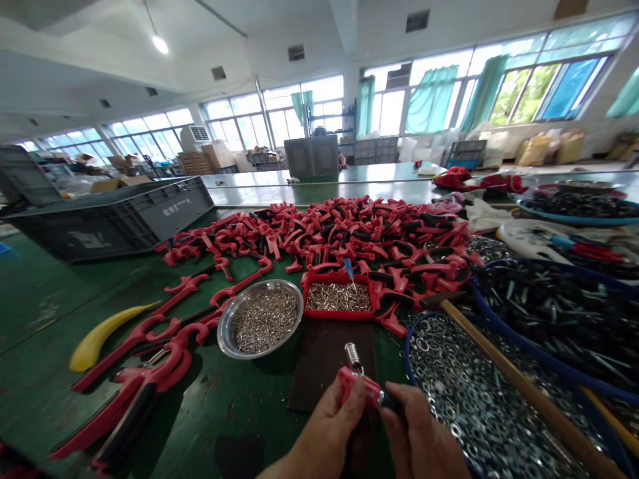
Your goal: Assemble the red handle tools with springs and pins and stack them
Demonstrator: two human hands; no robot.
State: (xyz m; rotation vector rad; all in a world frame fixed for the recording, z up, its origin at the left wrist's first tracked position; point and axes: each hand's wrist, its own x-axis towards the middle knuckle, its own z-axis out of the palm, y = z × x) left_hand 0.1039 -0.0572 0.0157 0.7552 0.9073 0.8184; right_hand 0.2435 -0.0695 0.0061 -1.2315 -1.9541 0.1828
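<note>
My left hand is closed around a red plastic clamp part, low in the middle of the view. A metal coil spring stands up from the part's far end. At the right end of the part, my right hand pinches a black knob, with a shiny metal piece between knob and part. My fingers hide much of both. A dark board lies beneath. Beyond it are a red tray of small metal pins and a steel bowl of similar pins.
A heap of red and black clamp parts spreads across the table. On the right are a basin of metal washers and nuts, a hammer across it, and a basin of black knobs. Left are a banana and grey crate.
</note>
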